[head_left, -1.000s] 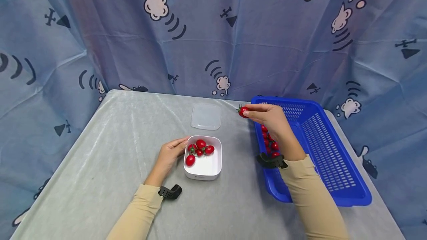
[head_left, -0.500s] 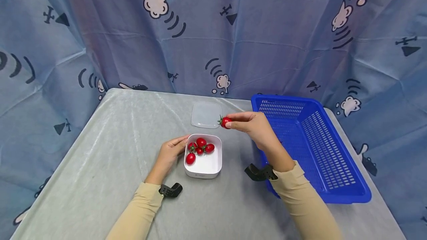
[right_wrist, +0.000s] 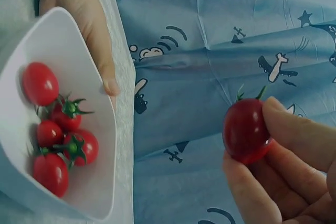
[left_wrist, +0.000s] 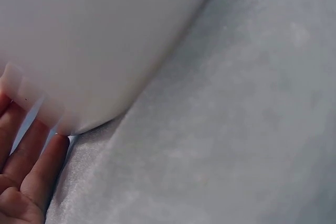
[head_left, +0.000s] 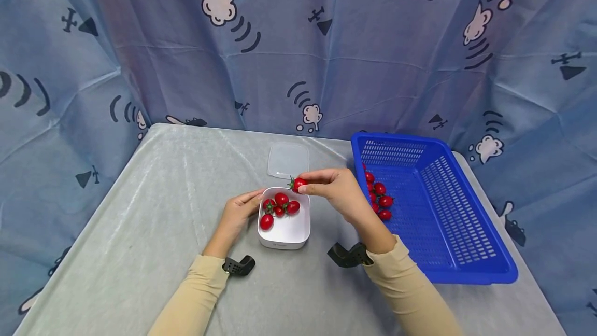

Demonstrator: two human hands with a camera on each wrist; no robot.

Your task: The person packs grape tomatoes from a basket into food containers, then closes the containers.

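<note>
My right hand pinches a red cherry tomato with a green stem between thumb and fingers. It is held over the far right part of the rim of a white square box. In the right wrist view the pinched cherry tomato shows up close. Several cherry tomatoes lie inside the box, some with green stems. My left hand touches the box's left side with nearly straight fingers. In the left wrist view, fingertips rest against the box's pale wall.
A clear flat lid lies on the cloth-covered table behind the box. On the right stands a blue perforated basket, with several cherry tomatoes along its left side. A patterned blue curtain hangs behind the table.
My right hand has carried the cherry tomato leftward and nearer, from beside the blue basket to the white box's rim. The left hand and the box have stayed in place.
</note>
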